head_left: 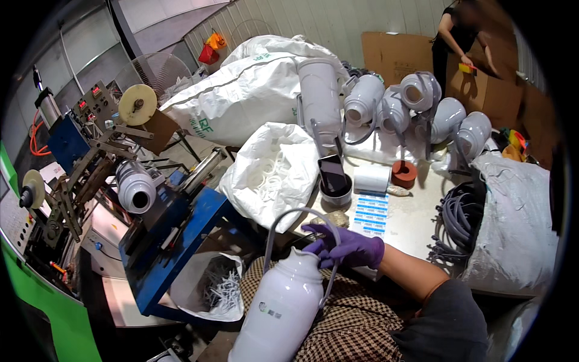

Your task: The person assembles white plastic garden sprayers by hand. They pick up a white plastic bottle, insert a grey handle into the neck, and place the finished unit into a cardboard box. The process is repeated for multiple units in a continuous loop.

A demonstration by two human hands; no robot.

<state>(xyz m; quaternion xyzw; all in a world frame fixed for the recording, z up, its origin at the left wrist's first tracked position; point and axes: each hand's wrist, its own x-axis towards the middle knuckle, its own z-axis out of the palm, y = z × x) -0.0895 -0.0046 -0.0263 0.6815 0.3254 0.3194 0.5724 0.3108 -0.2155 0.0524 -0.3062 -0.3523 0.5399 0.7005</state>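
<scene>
Right hand atop white bottle

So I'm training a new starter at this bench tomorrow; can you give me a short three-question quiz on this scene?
1. True or false: the right hand wears a purple glove.
2. What does that hand grip on the white bottle?
A. its base
B. its grey handle
C. its label
3. Fill in: a white bottle lies on the ___ machine, mouth facing the camera.

Key: 1 true; 2 B; 3 blue.
</scene>
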